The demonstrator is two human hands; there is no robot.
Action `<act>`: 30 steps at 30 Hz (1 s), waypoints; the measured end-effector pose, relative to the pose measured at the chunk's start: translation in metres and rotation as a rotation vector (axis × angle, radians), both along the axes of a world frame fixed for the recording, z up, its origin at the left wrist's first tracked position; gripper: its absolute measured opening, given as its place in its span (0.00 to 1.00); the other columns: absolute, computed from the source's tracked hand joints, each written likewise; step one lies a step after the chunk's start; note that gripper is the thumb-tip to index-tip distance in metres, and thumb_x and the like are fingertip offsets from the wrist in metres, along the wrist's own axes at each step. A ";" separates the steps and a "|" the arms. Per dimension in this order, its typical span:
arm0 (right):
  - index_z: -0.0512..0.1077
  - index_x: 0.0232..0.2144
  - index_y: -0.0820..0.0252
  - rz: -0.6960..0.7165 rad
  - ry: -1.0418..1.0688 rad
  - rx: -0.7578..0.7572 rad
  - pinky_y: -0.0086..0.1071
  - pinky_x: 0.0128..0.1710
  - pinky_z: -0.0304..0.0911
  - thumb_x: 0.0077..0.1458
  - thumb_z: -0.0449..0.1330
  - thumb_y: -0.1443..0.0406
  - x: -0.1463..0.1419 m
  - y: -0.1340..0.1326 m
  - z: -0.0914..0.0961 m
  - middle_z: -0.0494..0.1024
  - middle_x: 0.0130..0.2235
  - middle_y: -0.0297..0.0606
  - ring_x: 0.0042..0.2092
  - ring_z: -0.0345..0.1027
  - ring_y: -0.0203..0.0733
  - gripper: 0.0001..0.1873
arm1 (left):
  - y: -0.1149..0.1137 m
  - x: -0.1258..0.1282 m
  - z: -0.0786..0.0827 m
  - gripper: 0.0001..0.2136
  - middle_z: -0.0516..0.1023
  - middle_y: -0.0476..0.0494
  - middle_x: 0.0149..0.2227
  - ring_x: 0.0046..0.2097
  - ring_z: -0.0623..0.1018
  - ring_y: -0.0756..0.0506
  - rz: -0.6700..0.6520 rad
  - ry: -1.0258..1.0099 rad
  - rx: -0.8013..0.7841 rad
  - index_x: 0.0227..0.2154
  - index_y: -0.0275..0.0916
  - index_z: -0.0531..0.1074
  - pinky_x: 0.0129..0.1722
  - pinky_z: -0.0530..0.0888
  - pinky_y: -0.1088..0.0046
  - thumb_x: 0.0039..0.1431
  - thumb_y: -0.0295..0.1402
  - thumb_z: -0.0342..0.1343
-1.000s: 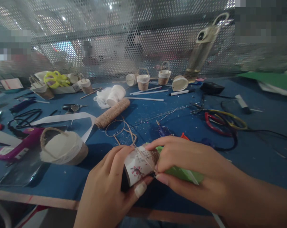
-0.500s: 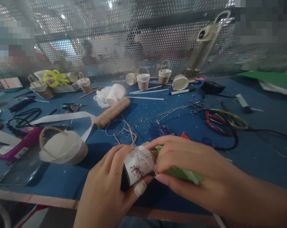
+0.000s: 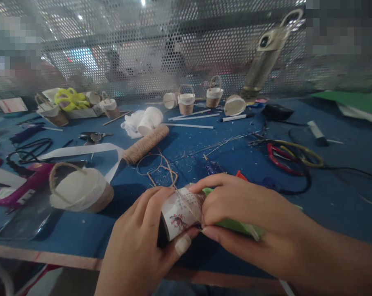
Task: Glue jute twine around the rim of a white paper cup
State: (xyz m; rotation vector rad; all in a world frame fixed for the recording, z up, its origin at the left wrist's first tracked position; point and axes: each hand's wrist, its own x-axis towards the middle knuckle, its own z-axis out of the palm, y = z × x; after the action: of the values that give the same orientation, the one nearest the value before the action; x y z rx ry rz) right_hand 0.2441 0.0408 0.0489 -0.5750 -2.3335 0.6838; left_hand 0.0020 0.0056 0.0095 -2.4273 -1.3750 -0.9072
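My left hand [image 3: 143,234] is closed around a paper cup [image 3: 179,209] lying on its side, white with a pink blossom print and small lettering. Its left end looks dark. Brown twine [image 3: 182,197] crosses the cup's face and is wound round its right end. My right hand [image 3: 235,205] is closed at that end, thumb and fingers pinching the twine against the cup. A green object [image 3: 238,226] shows beneath my right palm; its kind is hidden. From the cup, the twine runs in loose loops toward a twine spool [image 3: 145,144].
Left of my hands stands a twine-wrapped cup basket [image 3: 84,189], near a purple packet [image 3: 22,185] and white ribbon [image 3: 81,152]. Small cup baskets [image 3: 186,103] line the back by a mesh screen [image 3: 173,53] and tall bottle [image 3: 262,61]. Right lie red-and-yellow-handled pliers [image 3: 284,156] and cables.
Almost nothing differs; both hands keep their hold on the cup and twine. The view has shifted very slightly.
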 end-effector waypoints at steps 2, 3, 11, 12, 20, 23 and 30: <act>0.75 0.37 0.56 0.001 -0.005 0.002 0.40 0.67 0.68 0.74 0.59 0.69 0.000 0.000 0.001 0.81 0.35 0.30 0.41 0.76 0.36 0.10 | 0.000 0.000 0.000 0.22 0.85 0.39 0.48 0.45 0.89 0.41 -0.005 0.002 0.001 0.57 0.40 0.66 0.40 0.86 0.66 0.77 0.55 0.49; 0.75 0.37 0.56 -0.002 -0.008 0.005 0.40 0.67 0.68 0.74 0.59 0.69 0.001 0.000 0.002 0.81 0.35 0.30 0.40 0.76 0.36 0.10 | 0.000 0.000 0.000 0.22 0.85 0.39 0.48 0.45 0.89 0.41 -0.006 0.002 -0.002 0.57 0.40 0.66 0.40 0.86 0.66 0.77 0.54 0.49; 0.76 0.37 0.56 -0.004 -0.063 0.031 0.35 0.68 0.66 0.75 0.59 0.68 0.001 -0.001 0.003 0.83 0.34 0.28 0.44 0.81 0.36 0.11 | 0.000 0.000 -0.002 0.23 0.85 0.38 0.49 0.46 0.89 0.41 -0.004 0.004 -0.005 0.58 0.40 0.66 0.41 0.86 0.66 0.77 0.54 0.49; 0.76 0.37 0.56 -0.002 -0.064 0.031 0.36 0.69 0.66 0.75 0.59 0.68 0.001 -0.001 0.003 0.83 0.34 0.28 0.43 0.81 0.36 0.11 | 0.000 0.001 -0.002 0.23 0.85 0.38 0.49 0.45 0.89 0.41 -0.006 0.008 -0.006 0.58 0.40 0.66 0.40 0.86 0.66 0.77 0.54 0.49; 0.77 0.37 0.57 -0.009 -0.024 0.026 0.35 0.69 0.66 0.74 0.61 0.68 0.003 -0.001 0.003 0.82 0.34 0.28 0.39 0.79 0.33 0.09 | 0.001 0.001 -0.001 0.23 0.86 0.39 0.48 0.45 0.89 0.41 0.002 0.004 0.008 0.57 0.41 0.66 0.40 0.86 0.66 0.77 0.56 0.48; 0.76 0.37 0.56 -0.036 0.008 0.009 0.37 0.70 0.67 0.73 0.62 0.68 0.004 -0.001 0.000 0.84 0.36 0.28 0.43 0.81 0.35 0.08 | 0.000 0.000 -0.001 0.23 0.86 0.39 0.48 0.45 0.89 0.41 0.001 0.001 0.012 0.57 0.41 0.66 0.40 0.86 0.66 0.77 0.55 0.48; 0.78 0.40 0.51 -0.211 0.143 -0.079 0.28 0.51 0.76 0.71 0.66 0.65 0.005 0.000 -0.005 0.88 0.43 0.28 0.52 0.84 0.38 0.04 | 0.000 0.000 -0.001 0.23 0.86 0.39 0.47 0.42 0.89 0.41 0.004 -0.009 0.018 0.57 0.41 0.65 0.38 0.86 0.66 0.77 0.56 0.49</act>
State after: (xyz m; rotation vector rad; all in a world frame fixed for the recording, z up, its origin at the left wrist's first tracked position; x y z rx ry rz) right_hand 0.2487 0.0407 0.0443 -0.7699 -2.0855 0.6960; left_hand 0.0024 0.0054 0.0089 -2.4094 -1.3684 -0.9274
